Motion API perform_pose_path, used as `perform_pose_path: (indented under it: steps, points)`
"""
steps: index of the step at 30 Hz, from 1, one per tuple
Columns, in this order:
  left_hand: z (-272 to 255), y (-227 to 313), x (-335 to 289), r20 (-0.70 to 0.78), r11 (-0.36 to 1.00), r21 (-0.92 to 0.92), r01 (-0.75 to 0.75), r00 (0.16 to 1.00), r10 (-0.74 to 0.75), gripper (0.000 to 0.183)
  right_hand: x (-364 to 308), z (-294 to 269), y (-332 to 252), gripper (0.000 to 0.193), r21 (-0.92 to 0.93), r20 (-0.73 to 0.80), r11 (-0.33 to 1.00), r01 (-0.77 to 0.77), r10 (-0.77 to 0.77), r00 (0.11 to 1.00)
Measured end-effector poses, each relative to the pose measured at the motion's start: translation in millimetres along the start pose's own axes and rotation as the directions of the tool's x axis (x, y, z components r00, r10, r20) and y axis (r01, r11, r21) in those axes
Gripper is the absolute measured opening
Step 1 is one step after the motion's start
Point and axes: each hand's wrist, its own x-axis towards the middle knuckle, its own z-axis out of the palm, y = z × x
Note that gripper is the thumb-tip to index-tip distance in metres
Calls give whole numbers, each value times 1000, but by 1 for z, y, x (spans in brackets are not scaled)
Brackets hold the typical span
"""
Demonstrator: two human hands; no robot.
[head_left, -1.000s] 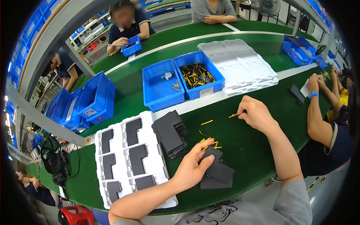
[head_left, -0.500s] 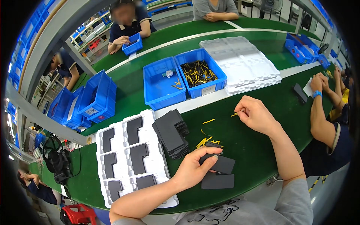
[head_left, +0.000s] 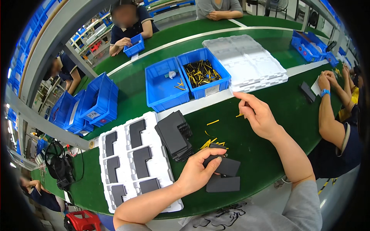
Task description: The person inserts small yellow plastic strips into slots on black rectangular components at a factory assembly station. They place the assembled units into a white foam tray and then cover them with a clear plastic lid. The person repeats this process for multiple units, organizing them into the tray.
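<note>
My left hand (head_left: pixel 198 169) has its fingers and thumb closed on a dark, flat rectangular piece (head_left: pixel 227 166). A second dark flat piece (head_left: pixel 223 184) lies on the green table just below it. Beyond the fingers is a small heap of thin yellow strips (head_left: pixel 208 143), with one loose strip (head_left: pixel 212 122) farther off. My right hand (head_left: pixel 259 117) is over the table to the right, index finger stretched out and apart from the thumb. A short yellow strip (head_left: pixel 239 115) shows beside its fingers, apparently free of them.
A white tray (head_left: pixel 126 161) with dark notched pieces lies left, beside a stack of similar pieces (head_left: pixel 173 134). Two blue bins (head_left: pixel 165 101) stand ahead, one full of black-and-yellow strips (head_left: pixel 201 73). White trays (head_left: pixel 246 57) are stacked behind. A co-worker's arm (head_left: pixel 325 109) is at right.
My right hand has opened from a pinch on a yellow strip, its index finger now extended. The strip stays near the same spot. My left hand has barely moved.
</note>
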Motion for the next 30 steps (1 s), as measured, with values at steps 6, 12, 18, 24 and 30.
perform_pose_path:
  steps: [6,12,18,24,30]
  points:
    - [1,-2,-2,-16,999,-36,9,1000,-10,25,2,-8,5,24,-91,-19,984,-153,152,988]
    - [0,3,1,-56,994,105,-23,998,29,24,-10,7,-7,20,-3,405,989,149,-136,904]
    - [1,7,-1,-110,995,95,38,994,-27,17,-14,10,-23,9,198,541,963,-181,46,840]
    - [-2,0,0,-105,970,242,-31,993,58,14,-16,14,-23,8,207,525,977,-54,-64,848]
    - [-3,-3,0,-102,973,224,-48,992,72,12,-16,14,-20,9,213,538,976,-46,-77,839]
